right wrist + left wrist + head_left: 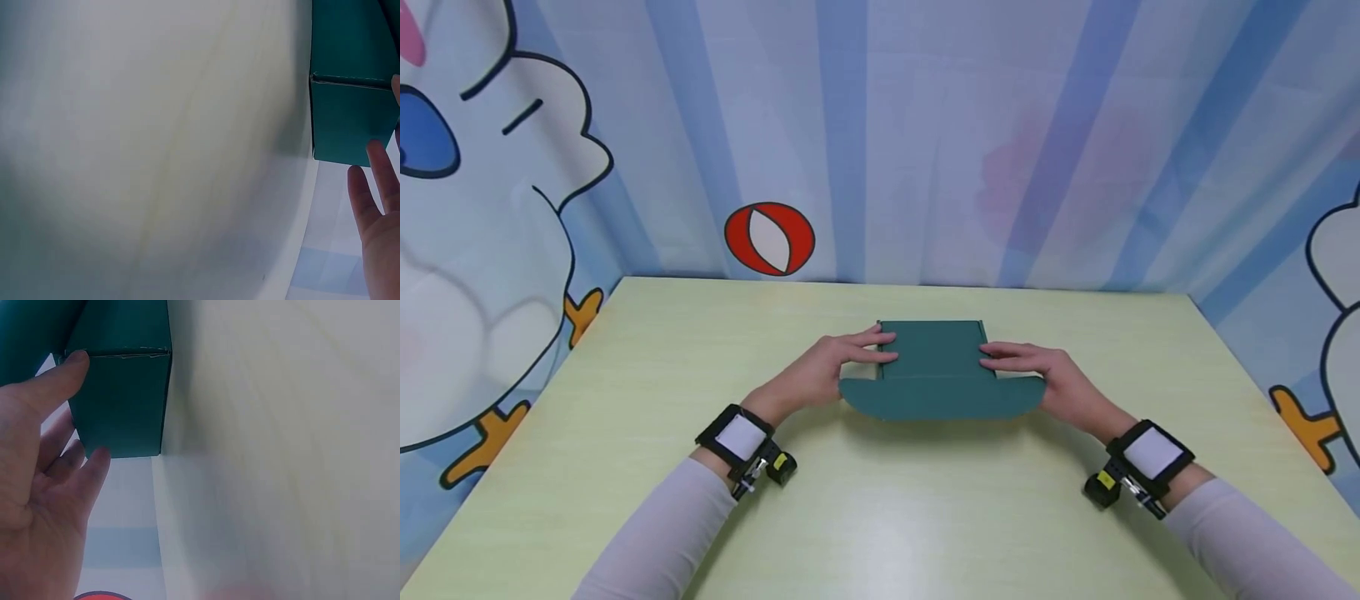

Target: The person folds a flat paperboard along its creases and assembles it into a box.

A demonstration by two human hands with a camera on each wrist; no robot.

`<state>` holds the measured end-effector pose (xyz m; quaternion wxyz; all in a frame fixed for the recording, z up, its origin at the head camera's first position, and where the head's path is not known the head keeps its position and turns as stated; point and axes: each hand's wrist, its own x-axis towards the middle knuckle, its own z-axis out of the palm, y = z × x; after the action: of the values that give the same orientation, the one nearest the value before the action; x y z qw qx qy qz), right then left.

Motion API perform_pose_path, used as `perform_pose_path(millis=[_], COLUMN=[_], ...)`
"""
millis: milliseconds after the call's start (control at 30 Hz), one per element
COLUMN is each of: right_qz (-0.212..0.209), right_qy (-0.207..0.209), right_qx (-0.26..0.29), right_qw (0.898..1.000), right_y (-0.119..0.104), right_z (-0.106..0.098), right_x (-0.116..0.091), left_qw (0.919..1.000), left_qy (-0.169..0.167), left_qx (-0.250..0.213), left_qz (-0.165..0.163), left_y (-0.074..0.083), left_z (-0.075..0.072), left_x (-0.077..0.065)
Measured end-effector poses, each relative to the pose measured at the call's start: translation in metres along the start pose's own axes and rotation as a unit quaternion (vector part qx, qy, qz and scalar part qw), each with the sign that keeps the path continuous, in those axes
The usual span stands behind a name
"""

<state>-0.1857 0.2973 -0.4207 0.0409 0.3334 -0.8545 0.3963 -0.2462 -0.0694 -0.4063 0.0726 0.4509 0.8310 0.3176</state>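
Observation:
A dark green cardboard box (931, 348) sits on the table, its lid lying over the top. The lid's wide front flap (942, 400) with rounded ends sticks out toward me. My left hand (811, 373) is at the box's left side, with straight fingers resting on the lid's edge. In the left wrist view, its thumb (72, 372) touches a corner of the box's side wall (122, 406). On the opposite side is my right hand (1051, 373), its extended fingers touching the lid's right edge. The right thumb is mostly hidden, and the box's inside cannot be seen.
The pale wooden table (895, 517) extends around the box. Behind it hangs a blue striped curtain (910, 150) printed with a red and white ball and cartoon figures. Wrist cameras (782, 467) are strapped to both wrists.

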Motion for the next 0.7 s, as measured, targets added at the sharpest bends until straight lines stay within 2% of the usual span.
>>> perform_pose_path(millis=[167, 300, 467, 700], right_qz=[0.000, -0.012, -0.026, -0.015], right_qy=[-0.006, -0.009, -0.027, -0.035], right_qx=[-0.020, -0.060, -0.125, -0.137], right_qw=[1.000, 0.998, 0.991, 0.990], right_y=[0.0002, -0.0025, -0.0079, -0.0074], right_z=[-0.0008, -0.0021, -0.0016, -0.0015], right_x=[-0.0004, 0.0025, 0.0073, 0.0035], left_qw=[0.9997, 0.9986, 0.9971, 0.9974], left_qy=[-0.016, -0.024, -0.020, -0.005], left_qx=[0.018, 0.046, 0.073, 0.068], left_qz=[0.002, 0.007, 0.004, -0.023], left_y=[0.0016, 0.0031, 0.0025, -0.0016], left_z=[-0.0009, -0.0043, -0.0064, -0.0021], left_x=[0.0006, 0.0018, 0.0003, -0.0035])
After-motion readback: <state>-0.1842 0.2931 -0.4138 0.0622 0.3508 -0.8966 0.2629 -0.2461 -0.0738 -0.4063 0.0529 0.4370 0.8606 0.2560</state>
